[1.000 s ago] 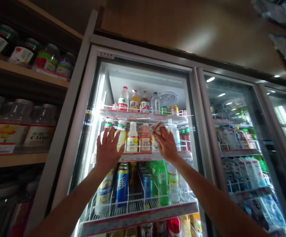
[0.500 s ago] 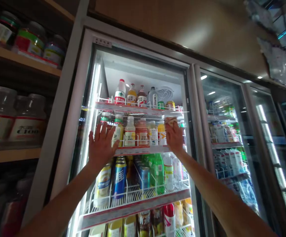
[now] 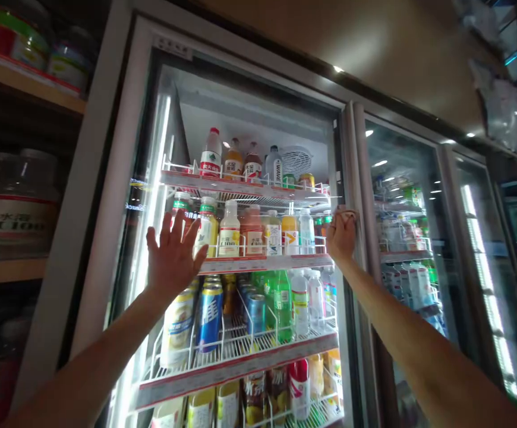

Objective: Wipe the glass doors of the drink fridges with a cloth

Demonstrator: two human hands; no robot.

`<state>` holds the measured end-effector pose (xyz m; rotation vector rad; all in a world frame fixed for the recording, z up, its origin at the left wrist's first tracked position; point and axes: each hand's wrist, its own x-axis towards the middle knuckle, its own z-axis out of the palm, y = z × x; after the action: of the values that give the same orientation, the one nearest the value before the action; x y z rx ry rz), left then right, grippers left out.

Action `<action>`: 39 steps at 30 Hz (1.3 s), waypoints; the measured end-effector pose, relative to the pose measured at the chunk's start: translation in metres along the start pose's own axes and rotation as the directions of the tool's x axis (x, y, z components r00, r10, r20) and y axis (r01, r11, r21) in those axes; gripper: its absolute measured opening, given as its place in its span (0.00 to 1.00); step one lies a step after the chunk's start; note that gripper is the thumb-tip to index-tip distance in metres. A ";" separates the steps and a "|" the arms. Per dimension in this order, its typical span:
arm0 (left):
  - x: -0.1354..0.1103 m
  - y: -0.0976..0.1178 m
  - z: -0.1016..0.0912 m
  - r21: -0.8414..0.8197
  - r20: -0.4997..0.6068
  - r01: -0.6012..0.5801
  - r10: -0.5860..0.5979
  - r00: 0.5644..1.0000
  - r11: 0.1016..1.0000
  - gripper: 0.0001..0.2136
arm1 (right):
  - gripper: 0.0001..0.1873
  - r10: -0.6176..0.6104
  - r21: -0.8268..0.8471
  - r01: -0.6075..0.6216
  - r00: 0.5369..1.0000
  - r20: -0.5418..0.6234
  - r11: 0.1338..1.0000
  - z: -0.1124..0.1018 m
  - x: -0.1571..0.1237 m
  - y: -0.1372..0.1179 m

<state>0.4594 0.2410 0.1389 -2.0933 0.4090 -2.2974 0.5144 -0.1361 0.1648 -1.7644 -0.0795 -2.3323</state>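
A tall glass fridge door [image 3: 249, 113] stands in front of me, with lit shelves of drinks behind it. My left hand [image 3: 172, 255] is spread with fingers apart against the left part of the glass and holds nothing. Near the door's right edge, my right hand [image 3: 341, 238] is closed on a folded beige cloth [image 3: 346, 215], pressed at the glass beside the frame. Behind the glass between my hands are juice bottles [image 3: 229, 232] on the middle shelf. Below them stand a blue can [image 3: 210, 318] and a green bottle [image 3: 282, 306].
Left of the fridge, wooden shelves [image 3: 9, 270] carry large bottles. A second glass door [image 3: 407, 178] with drinks behind it adjoins on the right. A plastic bag [image 3: 501, 101] hangs at the upper right. A brown panel [image 3: 312, 41] runs above the doors.
My right hand has moved the cloth rightward across the glass to the door's right edge. My left hand stays spread on the glass, while the view has shifted slightly.
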 end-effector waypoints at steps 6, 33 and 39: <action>0.001 0.001 -0.002 0.029 0.024 0.010 -0.011 1.000 1.000 0.24 | 0.25 -0.422 0.138 0.403 0.893 0.158 0.905 -0.003 -0.040 -0.079; -0.048 -0.048 -0.033 0.063 0.079 0.120 -0.125 0.989 0.991 0.26 | 0.31 -0.614 0.467 0.498 0.779 0.130 0.731 -0.006 -0.047 -0.252; -0.052 -0.061 -0.039 0.065 0.101 0.080 -0.087 0.991 0.995 0.27 | 0.31 -0.409 0.465 0.309 0.903 0.130 0.830 0.004 -0.014 -0.276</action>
<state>0.4366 0.3166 0.0972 -2.2288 0.2507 -2.2004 0.4657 0.1353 0.1763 -1.8799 -0.9778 -2.0887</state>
